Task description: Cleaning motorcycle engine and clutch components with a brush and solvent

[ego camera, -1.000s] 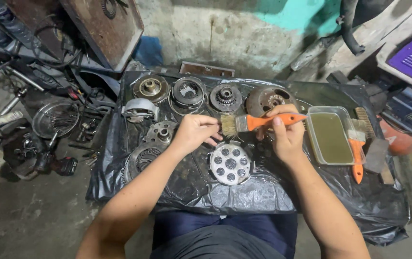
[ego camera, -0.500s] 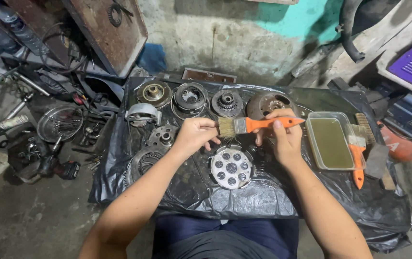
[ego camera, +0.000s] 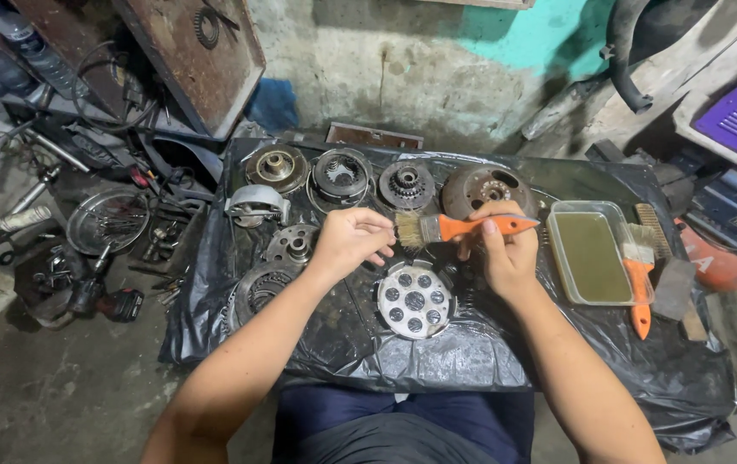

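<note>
My right hand [ego camera: 506, 253] grips the orange handle of a paintbrush [ego camera: 463, 227], held level with its bristles pointing left. My left hand [ego camera: 353, 239] is curled around a small part right at the bristles; the part itself is hidden inside the fingers. Both hands hover over a black plastic sheet [ego camera: 472, 352]. Just below them lies a round silver plate with several holes [ego camera: 414, 300].
Round engine parts line the sheet's far edge: a hub [ego camera: 275, 167], a spring plate [ego camera: 340, 174], a gear [ego camera: 406, 184], a rusty drum [ego camera: 484, 188]. A tray of yellowish liquid [ego camera: 593, 255] with a second orange brush [ego camera: 639, 275] lies right. Scrap metal clutters the floor at left.
Both hands and the brush have stayed in nearly the same spot over the sheet. The view has shifted slightly as my head moved.
</note>
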